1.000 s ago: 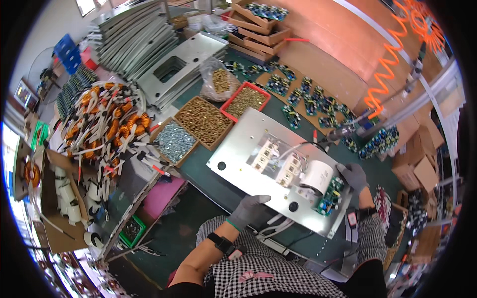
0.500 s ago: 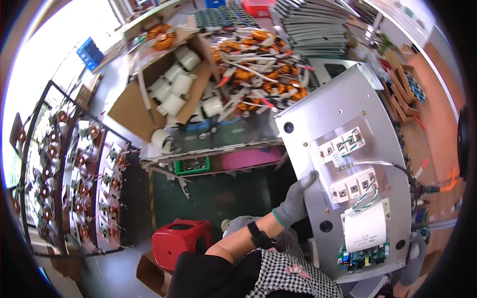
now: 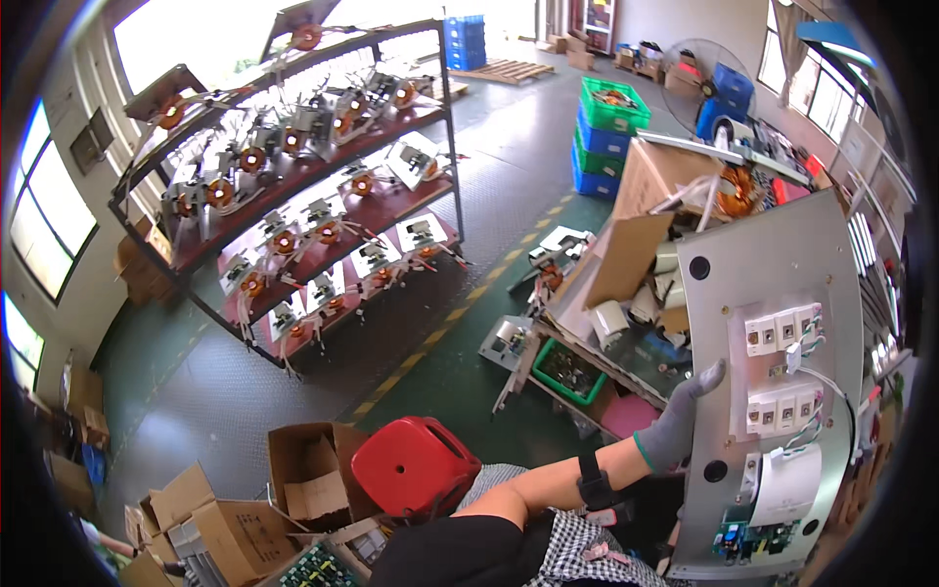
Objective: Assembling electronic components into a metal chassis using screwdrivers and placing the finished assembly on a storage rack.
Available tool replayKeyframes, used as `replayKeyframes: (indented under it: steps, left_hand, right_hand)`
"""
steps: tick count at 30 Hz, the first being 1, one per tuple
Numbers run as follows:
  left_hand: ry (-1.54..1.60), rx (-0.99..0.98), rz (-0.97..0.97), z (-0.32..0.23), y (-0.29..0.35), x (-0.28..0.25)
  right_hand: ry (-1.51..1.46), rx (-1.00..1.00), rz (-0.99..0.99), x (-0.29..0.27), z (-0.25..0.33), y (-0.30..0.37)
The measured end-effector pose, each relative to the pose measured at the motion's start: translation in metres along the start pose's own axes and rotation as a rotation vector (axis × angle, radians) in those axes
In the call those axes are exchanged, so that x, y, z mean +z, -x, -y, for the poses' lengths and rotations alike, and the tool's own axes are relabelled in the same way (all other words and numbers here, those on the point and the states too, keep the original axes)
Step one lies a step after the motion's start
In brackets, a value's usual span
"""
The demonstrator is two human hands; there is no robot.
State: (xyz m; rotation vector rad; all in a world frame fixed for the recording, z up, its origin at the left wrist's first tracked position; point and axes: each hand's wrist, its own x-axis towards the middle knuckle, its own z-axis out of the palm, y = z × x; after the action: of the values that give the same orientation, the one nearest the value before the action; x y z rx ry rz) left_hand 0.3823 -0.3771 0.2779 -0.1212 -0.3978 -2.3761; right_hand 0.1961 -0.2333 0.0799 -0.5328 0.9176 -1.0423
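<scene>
My left hand [image 3: 675, 421], in a grey glove, grips the left edge of a large grey metal chassis plate [image 3: 709, 323]. Its thumb lies over the front face; the other fingers are hidden behind. The plate is held up, tilted, on my right. Mounted on it are two white terminal modules, the upper one [image 3: 782, 331] and the lower one [image 3: 785, 411], with twisted green and white wires. Below them sit a white cylindrical capacitor [image 3: 790, 486] and a green circuit board [image 3: 753, 541]. A black cable curves along the plate's right side. My right hand is out of sight.
A metal rack [image 3: 453, 127] with several coil assemblies stands left. Behind the plate is a cluttered workbench [image 3: 626, 362] with a green bin [image 3: 569, 372]. A red stool [image 3: 416, 465] and cardboard boxes [image 3: 318, 479] are near me. Another person's arm [image 3: 112, 545] shows at lower left.
The view has swung left, bringing the rack and floor into the middle. The plate stays in my left hand and now appears farther right. My right hand has left the view.
</scene>
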Motion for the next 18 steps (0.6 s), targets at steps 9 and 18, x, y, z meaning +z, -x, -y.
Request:
replayKeyframes:
  steps: [9, 18]
  left_hand:
    - [0.101, 0.302, 0.109, -0.069, 0.016, -0.013]
    - [0.039, 0.745, -0.107, -0.119, 0.048, -0.051]
  right_hand:
    - [0.069, -0.276, -0.002, 0.110, 0.125, -0.047]
    - [-0.109, -0.444, 0.342, 0.191, 0.207, -0.089]
